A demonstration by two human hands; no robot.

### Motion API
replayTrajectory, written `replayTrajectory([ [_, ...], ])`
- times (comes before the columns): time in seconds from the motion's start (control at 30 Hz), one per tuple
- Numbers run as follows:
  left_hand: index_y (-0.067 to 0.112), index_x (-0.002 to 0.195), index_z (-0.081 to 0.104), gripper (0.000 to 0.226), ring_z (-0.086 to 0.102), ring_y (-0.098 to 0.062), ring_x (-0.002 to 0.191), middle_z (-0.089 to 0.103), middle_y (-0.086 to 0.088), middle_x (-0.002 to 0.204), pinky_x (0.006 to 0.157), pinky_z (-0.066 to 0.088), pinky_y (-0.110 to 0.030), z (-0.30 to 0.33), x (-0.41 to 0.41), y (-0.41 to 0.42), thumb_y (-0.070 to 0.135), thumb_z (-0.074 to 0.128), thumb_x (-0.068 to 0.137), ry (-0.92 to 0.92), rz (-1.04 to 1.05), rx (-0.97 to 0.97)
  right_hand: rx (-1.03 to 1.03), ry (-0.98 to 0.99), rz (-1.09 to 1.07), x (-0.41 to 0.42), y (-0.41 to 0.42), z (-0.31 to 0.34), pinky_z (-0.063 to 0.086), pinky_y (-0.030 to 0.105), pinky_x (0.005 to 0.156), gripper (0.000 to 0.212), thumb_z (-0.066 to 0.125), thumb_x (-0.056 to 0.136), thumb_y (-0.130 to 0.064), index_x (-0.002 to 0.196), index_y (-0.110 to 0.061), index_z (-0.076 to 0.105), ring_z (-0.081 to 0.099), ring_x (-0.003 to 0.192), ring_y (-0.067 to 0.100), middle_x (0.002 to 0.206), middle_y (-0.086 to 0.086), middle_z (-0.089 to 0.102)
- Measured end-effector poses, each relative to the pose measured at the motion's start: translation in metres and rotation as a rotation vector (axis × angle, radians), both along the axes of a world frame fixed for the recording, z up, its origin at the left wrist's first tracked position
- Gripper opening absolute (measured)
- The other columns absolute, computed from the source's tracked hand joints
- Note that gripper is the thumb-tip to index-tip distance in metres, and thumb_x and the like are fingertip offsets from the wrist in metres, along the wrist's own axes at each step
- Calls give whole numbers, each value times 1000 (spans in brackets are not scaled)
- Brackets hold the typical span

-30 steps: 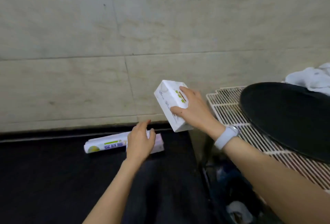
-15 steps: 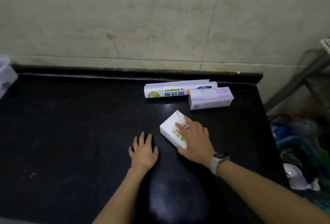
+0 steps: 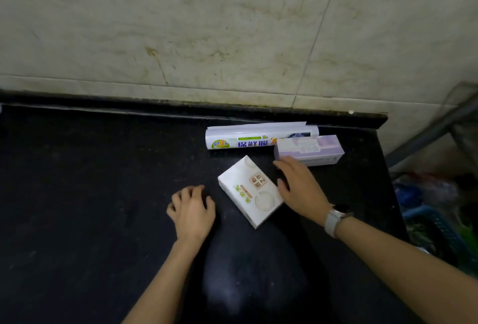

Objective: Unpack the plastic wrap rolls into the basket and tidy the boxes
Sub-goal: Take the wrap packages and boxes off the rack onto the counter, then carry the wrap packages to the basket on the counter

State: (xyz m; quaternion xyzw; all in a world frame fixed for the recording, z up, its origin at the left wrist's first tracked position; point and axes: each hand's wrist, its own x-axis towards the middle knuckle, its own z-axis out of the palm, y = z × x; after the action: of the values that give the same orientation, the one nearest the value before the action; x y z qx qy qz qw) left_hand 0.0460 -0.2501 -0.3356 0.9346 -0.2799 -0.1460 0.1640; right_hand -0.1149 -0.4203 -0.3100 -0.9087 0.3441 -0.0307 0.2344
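One head-worn camera looks steeply down, close over the black counter (image 3: pixel 77 194).

bare forearms, white wristwatch (image 3: pixel 336 217), right wrist

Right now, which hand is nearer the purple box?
Right. The right hand reaches just short of the purple box, fingers at its near-left corner; the left hand rests farther left.

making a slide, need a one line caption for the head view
Right hand reaches toward the purple box beside a white box and plastic wrap roll on a black counter.
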Motion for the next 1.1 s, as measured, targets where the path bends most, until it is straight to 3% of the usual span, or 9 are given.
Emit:
replayTrajectory([
  [0.1, 13, 124, 52, 37, 31, -27, 127, 46, -8, 135, 105, 22, -48, 18, 18, -43, 22, 51, 88, -86, -20, -154, -97, 161, -74, -5, -47, 7, 9, 44, 118, 62, 44, 89, -15, 144, -10, 16, 9, 144, 21, 156, 8, 15],
  [0.2, 16, 135, 41, 48, 23, -24, 137, 36, -7, 146, 110, 17, -48, 27, 29, -97, 26, 50, 88, -136, -235, -157, -113, 300, -108, -7, -78, 5, 1, 46, 117, 77, 45, 87, -15, 145, -10, -5, -3, 145, 22, 158, 9, -4],
  [0.33, 18, 146, 9, 72, -1, -25, 145, 5, -4, 158, 114, 6, -55, 17, 39, -160, 39, 48, 90, -156, -569, 73, -126, 392, -113, -15, -85, -8, 1, 50, 116, 83, 48, 86, -21, 144, -11, -11, -4, 145, 25, 157, 11, -4],
  [0.43, 18, 147, -1, 92, -3, -26, 145, 3, -5, 158, 113, 5, -57, 7, 51, -194, 52, 55, 82, -179, -676, 257, -223, 408, -102, -23, -81, -16, 4, 54, 115, 80, 52, 84, -25, 145, -14, 1, 6, 144, 28, 155, 12, 11],
  [0.57, 17, 146, 5, 102, 23, -28, 137, 34, -9, 146, 110, 14, -52, -3, 63, -220, 56, 64, 73, -161, -700, 320, -255, 385, -68, -29, -85, -18, 9, 52, 114, 73, 53, 83, -31, 143, -16, 14, 20, 136, 30, 147, 12, 26],
  [0.73, 16, 130, 43, 73, 41, -30, 121, 41, -11, 127, 100, 33, -46, -6, 60, -223, 49, 69, 70, -149, -819, 363, -272, 362, -24, -38, -93, -17, 18, 46, 109, 71, 55, 82, -29, 142, -18, 18, 28, 131, 28, 141, 9, 34],
  [0.9, 17, 126, 46, 62, 55, -28, 109, 51, -6, 127, 86, 43, -38, 9, 55, -195, 42, 67, 74, -198, -735, 171, -154, 303, -170, -48, -85, -9, 27, 42, 98, 66, 55, 80, -39, 136, -22, 25, 36, 122, 23, 135, 2, 40],
  [1.0, 20, 116, 51, 51, 61, -29, 98, 64, -4, 110, 74, 42, -35, 36, 57, -169, 44, 67, 73, -223, -560, -27, 49, 106, -335, -47, -74, 7, 29, 44, 100, 72, 63, 74, -42, 134, -23, 27, 38, 121, 22, 133, 1, 41],
  [1.1, 21, 106, 51, 43, 61, -29, 87, 65, 1, 94, 64, 38, -32, 72, 55, -132, 47, 66, 75, -137, -290, -254, 199, -153, -429, -36, -58, 31, 35, 44, 102, 74, 70, 71, -40, 132, -22, 32, 42, 118, 21, 131, 1, 42],
])
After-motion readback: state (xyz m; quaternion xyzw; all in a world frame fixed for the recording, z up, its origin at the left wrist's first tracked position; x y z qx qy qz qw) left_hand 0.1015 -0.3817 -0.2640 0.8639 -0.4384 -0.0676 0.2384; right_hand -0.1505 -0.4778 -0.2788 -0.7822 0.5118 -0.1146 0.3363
